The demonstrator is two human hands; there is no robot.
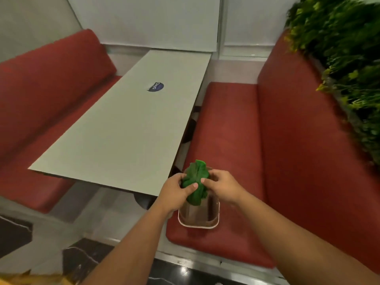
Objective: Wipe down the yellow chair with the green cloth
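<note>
L hand (174,190) & R hand (222,186) both grip green cloth (196,182) over clear tub (198,223).
Thumbs & curled fingers pinch the bunched cloth from either side, its lower end over the tub's opening; tub sits at near end of red bench seat (230,124), close to the seat edge facing the grey table (123,124). Blurred yellow patch (41,279) bottom-left, can't tell if it's the chair.

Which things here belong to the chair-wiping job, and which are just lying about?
Job: green cloth, held by left grip and right grip; blurred yellow edge at bottom left, possibly the chair.
Lying about: clear plastic tub on the right red bench; grey table with blue sticker; left red bench; leafy plants.
</note>
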